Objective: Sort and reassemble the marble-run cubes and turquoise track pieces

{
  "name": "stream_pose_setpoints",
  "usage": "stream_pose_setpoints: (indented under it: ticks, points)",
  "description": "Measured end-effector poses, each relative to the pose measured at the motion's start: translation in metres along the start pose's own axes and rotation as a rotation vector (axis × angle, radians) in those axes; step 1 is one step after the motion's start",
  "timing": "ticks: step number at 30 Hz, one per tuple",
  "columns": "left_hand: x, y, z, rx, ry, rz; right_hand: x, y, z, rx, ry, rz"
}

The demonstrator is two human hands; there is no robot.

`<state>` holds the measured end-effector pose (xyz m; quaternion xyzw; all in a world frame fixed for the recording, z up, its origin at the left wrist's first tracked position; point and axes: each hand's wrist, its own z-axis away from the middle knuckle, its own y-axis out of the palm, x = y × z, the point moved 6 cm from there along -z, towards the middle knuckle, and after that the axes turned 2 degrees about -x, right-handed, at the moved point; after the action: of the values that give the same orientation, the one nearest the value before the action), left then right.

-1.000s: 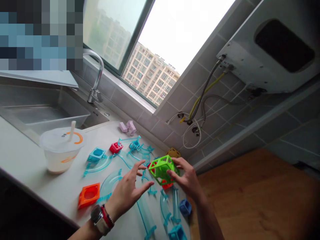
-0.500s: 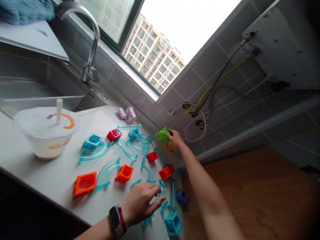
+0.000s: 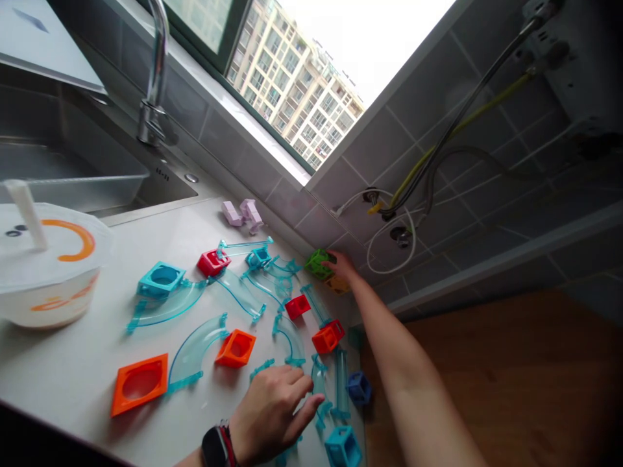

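Note:
At the far corner of the counter, my right hand (image 3: 342, 270) has its fingers closed on a green openwork cube block (image 3: 318, 264). Just under it sits a yellow block (image 3: 337, 283), partly hidden by the hand; whether the two blocks touch, I cannot tell. My left hand (image 3: 273, 410), palm down with thumb apart, holds nothing over the near part of the counter. Around it lie clear blue track pieces (image 3: 195, 347), an orange cube block (image 3: 236, 348) and a light-blue cube block (image 3: 343, 445). Red cube blocks (image 3: 297, 306) lie between the two hands.
A lidded cup with a straw (image 3: 48, 266) stands at the left of the white counter (image 3: 97, 350). Behind it are a steel sink (image 3: 73, 185) and a faucet (image 3: 156, 78). Pale purple blocks (image 3: 242, 215) lie by the wall. Hoses and cables (image 3: 438, 143) hang at the right.
The view has shifted closer to the counter, and the cup sits farther left in it. The green block appears slightly lower over the yellow one, still in my right hand. My left hand stays about in place.

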<state>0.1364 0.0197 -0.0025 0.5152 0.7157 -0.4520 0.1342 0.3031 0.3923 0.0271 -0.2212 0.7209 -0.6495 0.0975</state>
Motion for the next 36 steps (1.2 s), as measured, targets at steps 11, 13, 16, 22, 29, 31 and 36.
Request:
stream_pose_setpoints:
  ticks: [11, 13, 16, 22, 29, 31, 36]
  points:
    - [-0.004, 0.008, -0.002, 0.119, 0.052, 0.067, -0.028, 0.010, 0.014, -0.035, 0.020, 0.043]
    - [-0.004, 0.009, -0.002, 0.132, 0.062, 0.073, -0.028, 0.010, 0.015, -0.041, 0.014, 0.042]
    - [-0.005, 0.009, -0.001, 0.131, 0.075, 0.085, -0.030, 0.008, 0.017, -0.060, 0.015, 0.050]
    - [-0.005, 0.013, 0.000, 0.148, 0.062, 0.093, -0.046, -0.010, 0.033, -0.083, 0.028, 0.098]
    - [-0.005, 0.023, 0.002, 0.218, 0.061, 0.064, -0.058, -0.013, 0.049, -0.043, 0.015, 0.142]
    - [-0.006, 0.026, 0.003, 0.226, 0.070, 0.065, -0.056, -0.011, 0.048, -0.054, 0.007, 0.149]
    - [-0.008, 0.032, 0.006, 0.241, 0.111, 0.059, -0.053, -0.005, 0.041, -0.036, -0.015, 0.178]
